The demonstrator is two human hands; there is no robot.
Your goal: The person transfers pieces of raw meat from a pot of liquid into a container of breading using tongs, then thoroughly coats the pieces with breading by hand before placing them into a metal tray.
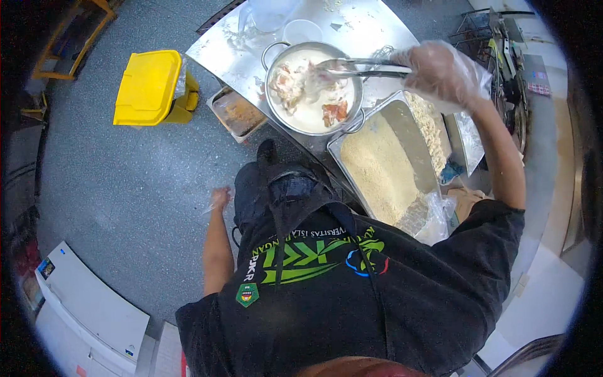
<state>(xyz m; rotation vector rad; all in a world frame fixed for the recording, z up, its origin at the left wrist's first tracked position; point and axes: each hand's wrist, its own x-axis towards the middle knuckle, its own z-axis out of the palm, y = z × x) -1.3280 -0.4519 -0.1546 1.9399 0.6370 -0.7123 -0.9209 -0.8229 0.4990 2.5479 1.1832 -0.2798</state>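
In a clear plastic glove, my right hand (440, 70) grips a pair of metal tongs (372, 67). The jaws of the tongs reach over a two-handled metal pot (314, 129) and seem to pinch a coated piece of food, blurred at the tips. Creamy white batter (301, 106) fills the pot, with several pieces that look like raw meat in it; one reddish piece (335, 113) lies near the right wall. Low at my side hangs my left hand (220, 198), near my leg, with a bit of clear plastic about it. Its fingers are too small to read.
Right of the pot stands a metal tray (337, 148) of pale crumbs (377, 165), with shredded or flaky food (428, 127) beyond. A white bowl (303, 31) sits behind the pot on the steel table (372, 21). Below its left edge is a metal pan (238, 115); a yellow bin (148, 87) stands farther left.
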